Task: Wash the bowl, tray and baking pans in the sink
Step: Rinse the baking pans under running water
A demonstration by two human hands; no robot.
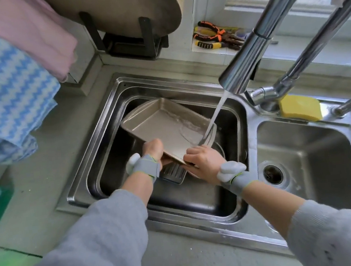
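Rinsing the baking pan in the left sink.
My left hand and right hand grip its near edge (water hits the right corner).

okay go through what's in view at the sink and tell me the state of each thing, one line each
Faucet: running, its stream hits the pan.
Baking pan: tilted, wet, held over the left basin.
Left hand: grips the pan's near edge.
Right hand: grips the pan's near edge.
Ridged tray: under the pan, mostly hidden.
Sponge: lying by the faucet's base.
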